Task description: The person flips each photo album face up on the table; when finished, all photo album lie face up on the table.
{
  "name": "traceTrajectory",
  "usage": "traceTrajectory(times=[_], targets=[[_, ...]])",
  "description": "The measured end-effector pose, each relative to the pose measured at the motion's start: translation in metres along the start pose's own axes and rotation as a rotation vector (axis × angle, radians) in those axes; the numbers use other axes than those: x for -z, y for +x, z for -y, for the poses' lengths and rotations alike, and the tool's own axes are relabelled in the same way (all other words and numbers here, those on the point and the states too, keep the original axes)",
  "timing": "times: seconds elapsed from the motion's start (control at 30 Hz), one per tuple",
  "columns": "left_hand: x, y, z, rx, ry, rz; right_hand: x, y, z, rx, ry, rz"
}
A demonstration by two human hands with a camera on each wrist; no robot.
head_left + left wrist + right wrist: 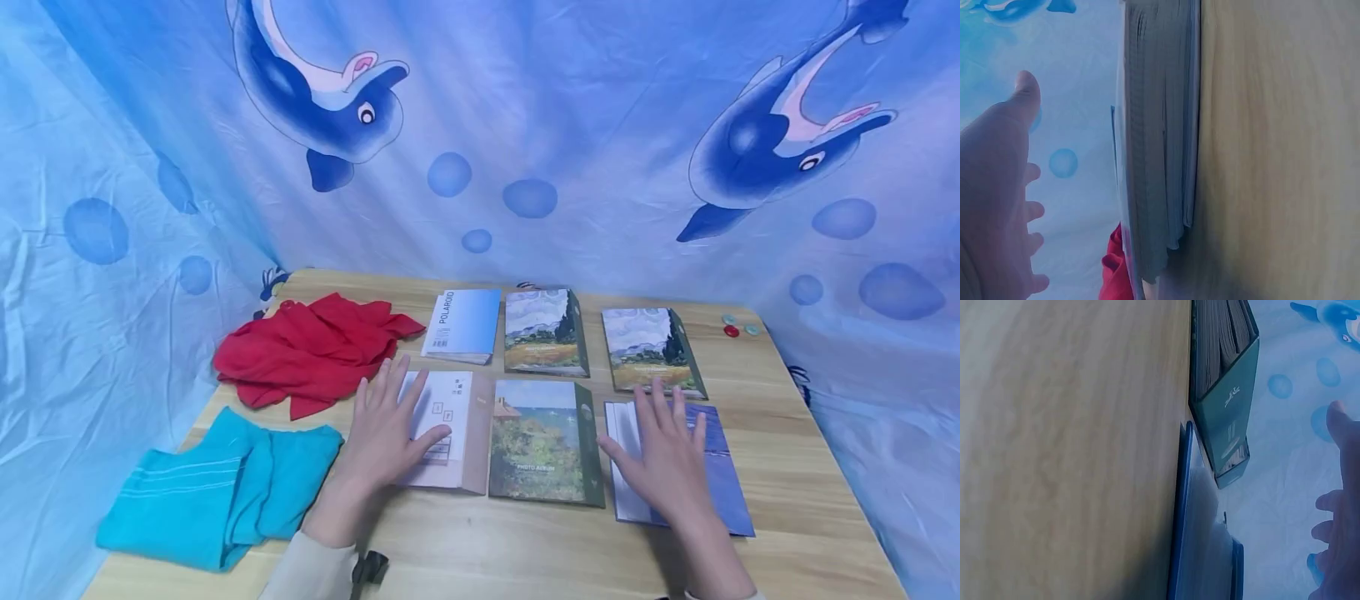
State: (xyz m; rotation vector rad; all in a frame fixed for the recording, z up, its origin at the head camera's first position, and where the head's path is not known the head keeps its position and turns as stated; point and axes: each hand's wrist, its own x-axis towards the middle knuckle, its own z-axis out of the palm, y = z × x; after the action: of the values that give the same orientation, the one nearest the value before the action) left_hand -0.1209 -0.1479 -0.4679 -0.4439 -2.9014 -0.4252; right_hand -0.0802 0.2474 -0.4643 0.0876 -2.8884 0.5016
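Blue album [474,323]: "POLAROID", head view only
Garden-print album [534,442]: "PHOTO ALBUM"
Left hand [387,437]: fingers apart
Right hand [667,462]: fingers apart

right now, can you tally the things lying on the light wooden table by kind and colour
Rectangular multicoloured paper albums: 6
Crumpled red cloth: 1
Folded teal striped cloth: 1
Small round red disc: 1
Small round pale green discs: 2
Total: 11

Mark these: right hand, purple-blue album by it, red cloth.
Right hand [670,462]: head view, back of the hand.
Purple-blue album [725,483]: head view, exposed purple-blue cover.
Red cloth [307,354]: head view, middle of its crumpled folds.
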Motion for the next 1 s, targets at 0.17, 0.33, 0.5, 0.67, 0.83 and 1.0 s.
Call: traceTrajectory(times=[0.17, 0.33, 0.5, 0.67, 0.83, 1.0], targets=[[0.0, 0.005, 0.0, -0.01, 0.011, 0.012, -0.001, 0.001, -0.001, -0.003, 0.025, 0.006], [0.012, 0.021, 0.002, -0.069, -0.084, -0.006, 0.005, 0.02, 0.004, 0.032, 0.257, 0.0], [0.015, 0.06, 0.005, -0.109, -0.219, -0.024, 0.012, 0.059, 0.018, 0.069, 0.549, 0.014], [0.01, 0.092, 0.007, -0.078, -0.305, 0.018, 0.006, 0.098, 0.036, 0.111, 0.698, 0.078], [0.004, 0.108, 0.01, -0.044, -0.304, 0.047, -0.007, 0.124, 0.05, 0.085, 0.752, 0.126], [-0.002, 0.117, 0.016, -0.004, -0.31, 0.069, -0.019, 0.141, 0.061, 0.084, 0.736, 0.167]])
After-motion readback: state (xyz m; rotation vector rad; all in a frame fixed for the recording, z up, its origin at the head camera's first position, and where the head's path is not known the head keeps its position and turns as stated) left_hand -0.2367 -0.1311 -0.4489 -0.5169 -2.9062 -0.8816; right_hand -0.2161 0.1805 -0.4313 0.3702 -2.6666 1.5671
